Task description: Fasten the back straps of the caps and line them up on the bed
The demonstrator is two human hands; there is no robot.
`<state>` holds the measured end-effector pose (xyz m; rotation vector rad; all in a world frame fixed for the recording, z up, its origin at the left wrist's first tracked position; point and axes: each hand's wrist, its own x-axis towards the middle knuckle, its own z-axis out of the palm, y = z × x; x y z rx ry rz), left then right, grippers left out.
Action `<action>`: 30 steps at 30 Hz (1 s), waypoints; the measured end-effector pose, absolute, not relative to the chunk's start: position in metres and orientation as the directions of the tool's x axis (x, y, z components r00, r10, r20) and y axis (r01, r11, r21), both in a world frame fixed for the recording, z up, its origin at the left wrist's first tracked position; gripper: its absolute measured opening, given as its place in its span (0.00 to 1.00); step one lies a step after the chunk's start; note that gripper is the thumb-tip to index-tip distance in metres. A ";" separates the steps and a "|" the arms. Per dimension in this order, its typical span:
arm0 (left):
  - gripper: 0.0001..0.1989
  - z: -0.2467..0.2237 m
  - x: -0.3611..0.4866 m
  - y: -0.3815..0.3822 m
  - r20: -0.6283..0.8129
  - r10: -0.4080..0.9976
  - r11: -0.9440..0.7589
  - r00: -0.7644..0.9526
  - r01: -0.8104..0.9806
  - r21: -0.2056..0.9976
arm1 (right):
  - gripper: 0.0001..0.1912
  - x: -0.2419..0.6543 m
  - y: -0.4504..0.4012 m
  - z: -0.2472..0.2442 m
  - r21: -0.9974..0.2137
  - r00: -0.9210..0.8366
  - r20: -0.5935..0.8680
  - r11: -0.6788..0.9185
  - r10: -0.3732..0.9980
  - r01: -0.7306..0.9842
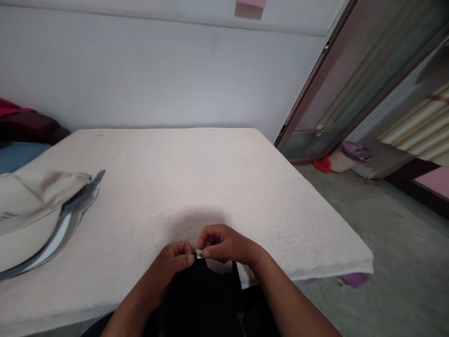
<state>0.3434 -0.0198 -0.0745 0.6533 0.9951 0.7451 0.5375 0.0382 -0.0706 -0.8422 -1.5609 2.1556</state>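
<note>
fingers (184,262) pinching! left hand (171,262) on black cloth (205,302), right hand (226,244) on its white tag (199,254), cloth's long axis pointing toward the person.

Black cloth (203,299) with white tag (199,254).
The cloth is held at the lower centre of the view, its top edge dipped between two narrow raised ends; its lower part is lost in shadow. The small tag is pinched at the left end and partly covered.

Matt black cloth (203,299), rough pale cover (196,168)
The cover is a woven textile (so it seems) with fine bumps; the small white tag (198,253) looks smooth.
</note>
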 end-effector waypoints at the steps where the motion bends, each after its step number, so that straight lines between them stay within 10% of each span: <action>1: 0.09 -0.074 0.343 -0.020 -0.492 0.799 0.586 0.345 -0.265 0.766 | 0.13 0.538 0.038 -0.071 -0.940 -0.759 -0.260 -0.336 0.597 0.058; 30: 0.09 -0.076 0.349 -0.022 -0.520 0.809 0.554 0.275 -0.063 0.830 | 0.14 0.534 0.035 -0.083 -0.985 -0.795 -0.154 -0.153 0.586 0.078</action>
